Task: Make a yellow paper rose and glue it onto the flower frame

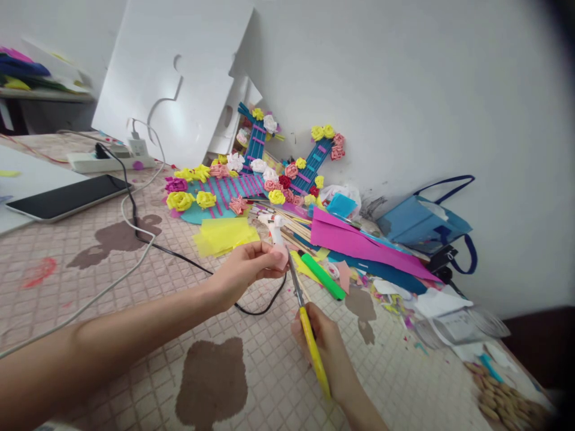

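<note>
My left hand [242, 266] pinches a small pale pink piece of paper [281, 257] between thumb and fingers. My right hand [330, 344] is closed round yellow-handled scissors [311, 335]. Their blades point up and away from me, with the tips right beside the pink piece; whether they are cutting into it I cannot tell. Just beyond my left fingertips is a white glue gun [273, 222], partly hidden by the paper. A green marker [323, 276] lies to the right of the blades, and yellow paper sheets [224, 233] lie past my left hand.
Blue stick frames with paper flowers [224, 190] lean at the back. A magenta sheet [359, 242] and thin wooden sticks [294, 226] lie right of centre. A black cord [179, 256] and white cable [130, 272] cross the left side, near a phone [72, 194]. A blue bag [422, 218] stands right.
</note>
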The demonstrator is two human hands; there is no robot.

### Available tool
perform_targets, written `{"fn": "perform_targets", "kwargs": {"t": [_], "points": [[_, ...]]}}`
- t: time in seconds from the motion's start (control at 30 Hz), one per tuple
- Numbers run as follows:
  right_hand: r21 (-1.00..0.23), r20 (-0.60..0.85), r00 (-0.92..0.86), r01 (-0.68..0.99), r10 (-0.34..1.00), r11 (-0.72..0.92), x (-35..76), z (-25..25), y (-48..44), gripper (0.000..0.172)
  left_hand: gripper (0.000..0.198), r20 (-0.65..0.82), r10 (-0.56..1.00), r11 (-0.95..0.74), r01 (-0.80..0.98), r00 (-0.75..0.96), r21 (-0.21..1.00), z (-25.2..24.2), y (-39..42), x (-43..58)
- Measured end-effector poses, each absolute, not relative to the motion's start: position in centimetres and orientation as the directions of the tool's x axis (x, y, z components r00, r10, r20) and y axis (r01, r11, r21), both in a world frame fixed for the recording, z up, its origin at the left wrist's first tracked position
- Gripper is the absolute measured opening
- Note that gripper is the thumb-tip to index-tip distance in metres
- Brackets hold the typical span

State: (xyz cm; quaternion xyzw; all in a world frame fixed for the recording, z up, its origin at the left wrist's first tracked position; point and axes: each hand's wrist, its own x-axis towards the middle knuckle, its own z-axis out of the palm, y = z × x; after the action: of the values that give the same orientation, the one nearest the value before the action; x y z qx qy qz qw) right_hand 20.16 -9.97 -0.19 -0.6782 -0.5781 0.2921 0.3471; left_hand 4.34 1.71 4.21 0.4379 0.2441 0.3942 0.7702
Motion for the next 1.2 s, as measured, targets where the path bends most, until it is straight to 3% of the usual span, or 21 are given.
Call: {"fn": "perform_targets", "kwargs": {"t": [0.67, 0.83, 1.2], "points": [[-0.775, 0.001, 0.157, 0.624, 0.988, -0.099, 20.44, -0.11, -10.00, 0.026, 0.020, -0.002, 0.824, 0.273, -0.393, 0.567, 0.878, 4.08, 2.29, 4.14], [-0.814, -0.021, 0.173, 0.569, 0.985, -0.117, 20.61, -0.53, -9.99, 0.031, 0.019, -0.016, 0.830, 0.283, -0.396, 0.557, 0.873, 4.04, 2.34, 4.13], [-0.909, -0.049, 0.032, 0.414, 0.998, -0.058, 20.26, 0.15, -10.15, 0.042, 0.023, 0.007, 0.815, 0.243, -0.353, 0.580, 0.904, 3.92, 2.27, 4.01]]}}
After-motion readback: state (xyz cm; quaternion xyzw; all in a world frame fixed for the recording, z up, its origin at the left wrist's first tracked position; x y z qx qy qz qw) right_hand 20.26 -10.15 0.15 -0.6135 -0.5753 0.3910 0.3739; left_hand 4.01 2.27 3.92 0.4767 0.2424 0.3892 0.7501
